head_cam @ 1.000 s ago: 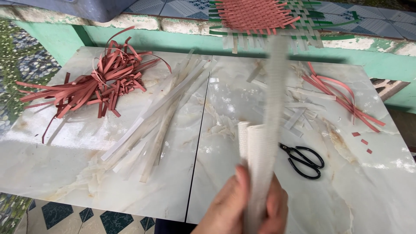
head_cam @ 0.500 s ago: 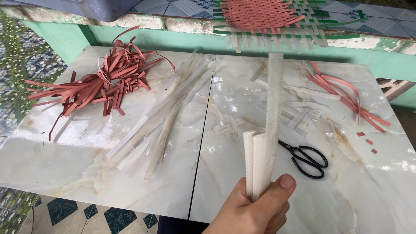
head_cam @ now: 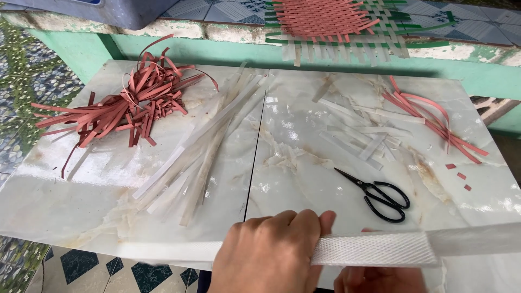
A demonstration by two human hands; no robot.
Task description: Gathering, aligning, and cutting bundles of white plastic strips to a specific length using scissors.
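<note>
Bare hands point(head_cam: 271, 255), no sleeves/rings.

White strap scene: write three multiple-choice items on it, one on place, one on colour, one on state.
1. Where do the scissors lie?
A. on the red strips
B. on the marble top, right half
C. on the woven mat

2. What colour is the heap of strips at far left?
A. red
B. blue
C. yellow

3. How is the white strap held?
A. upright
B. coiled
C. level, across the view

B: scissors rest on bare marble top.
A: the heap is reddish.
C: left hand grips it sideways.
</note>
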